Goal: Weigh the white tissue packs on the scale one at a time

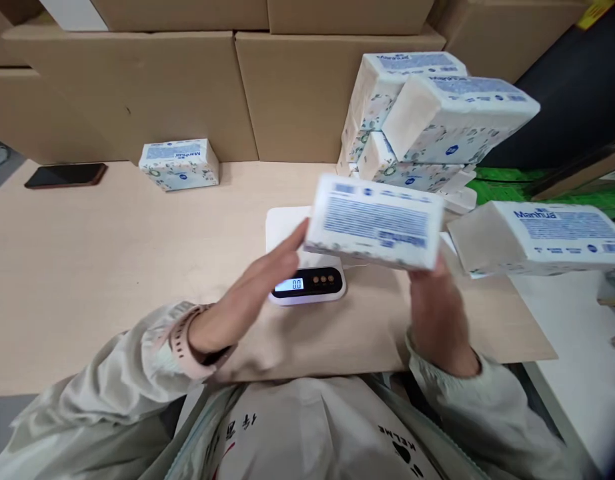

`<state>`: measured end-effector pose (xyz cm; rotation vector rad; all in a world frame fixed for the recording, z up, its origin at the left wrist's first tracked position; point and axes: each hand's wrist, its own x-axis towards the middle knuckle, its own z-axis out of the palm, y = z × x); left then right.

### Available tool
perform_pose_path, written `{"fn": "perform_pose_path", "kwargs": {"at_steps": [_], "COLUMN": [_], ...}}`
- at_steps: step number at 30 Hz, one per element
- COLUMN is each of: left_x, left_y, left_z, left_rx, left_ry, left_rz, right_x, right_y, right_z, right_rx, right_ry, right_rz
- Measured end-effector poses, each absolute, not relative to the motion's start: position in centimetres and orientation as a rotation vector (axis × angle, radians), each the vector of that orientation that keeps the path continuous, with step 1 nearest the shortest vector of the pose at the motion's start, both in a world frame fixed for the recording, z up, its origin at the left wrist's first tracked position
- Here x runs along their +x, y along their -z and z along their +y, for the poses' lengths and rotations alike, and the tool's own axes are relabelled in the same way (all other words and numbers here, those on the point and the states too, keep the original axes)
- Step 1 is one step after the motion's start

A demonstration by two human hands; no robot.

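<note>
A white pack of tissues (372, 220) with blue print is held up, tilted, above a white digital scale (306, 287). My right hand (437, 310) grips it at the lower right end, its fingers partly hidden behind the pack and blurred. My left hand (255, 290), a pink band at its wrist, has straight fingers at the pack's left end; whether they press on it I cannot tell. The scale's lit display reads 0.0, and the pack covers part of its plate.
Several tissue packs (427, 127) are stacked at the back right. Another tissue pack (547, 237) lies at the right table edge, and a single tissue pack (180, 165) stands at the back left. A phone (66, 175) lies farther left. Cardboard boxes (182, 93) line the back.
</note>
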<state>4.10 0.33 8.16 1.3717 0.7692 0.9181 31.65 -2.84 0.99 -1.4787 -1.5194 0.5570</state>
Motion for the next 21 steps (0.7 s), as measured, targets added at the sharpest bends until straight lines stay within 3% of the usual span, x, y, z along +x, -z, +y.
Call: {"fn": "perform_pose_path", "kwargs": {"at_steps": [4,8,16,21], "left_x": [1.0,-0.4,-1.8,-2.3], "left_y": [-5.5,-3.7,0.3,1.8], "left_z": [0.8,1.0,1.8,1.7], "left_rx": [1.315,1.303,1.189,1.169], "left_ry": [-0.965,-0.927,-1.263,-1.33], "left_rz": [0.931,0.97,1.168,1.204], "right_x": [28.3,26.6,28.4,28.7], "right_y": [-1.6,-0.9,1.9,1.6], "right_z": [1.7,3.1,2.6,2.8], "right_rx": [-1.277,-1.194,-1.28,-1.346], "right_ry": [-0.916,-1.029,-0.618,-0.545], "right_rz": [-1.515,-1.528,-1.349,-1.277]}}
